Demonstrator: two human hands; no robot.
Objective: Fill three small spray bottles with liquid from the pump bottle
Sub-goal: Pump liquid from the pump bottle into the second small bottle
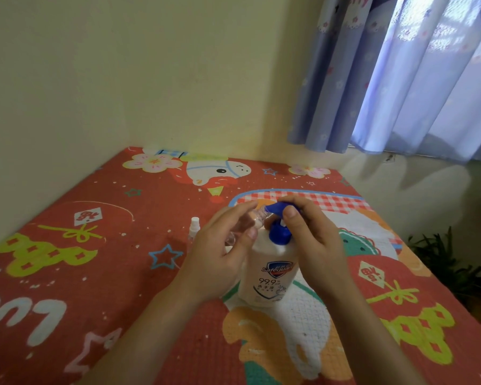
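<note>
Currently left hand grips a clear bottle, tilted, mouth at the nozzle. Right hand, fingers curled, presses the pump. Advice: press slowly, keep mouth aligned.

A white pump bottle with blue pump stands upright under the right fingers; a clear small spray bottle tilts between the left fingers, mouth at the nozzle.

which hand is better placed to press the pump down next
Right. The right hand already rests over the blue pump head, while the left hand holds the small clear bottle at the nozzle.
</note>
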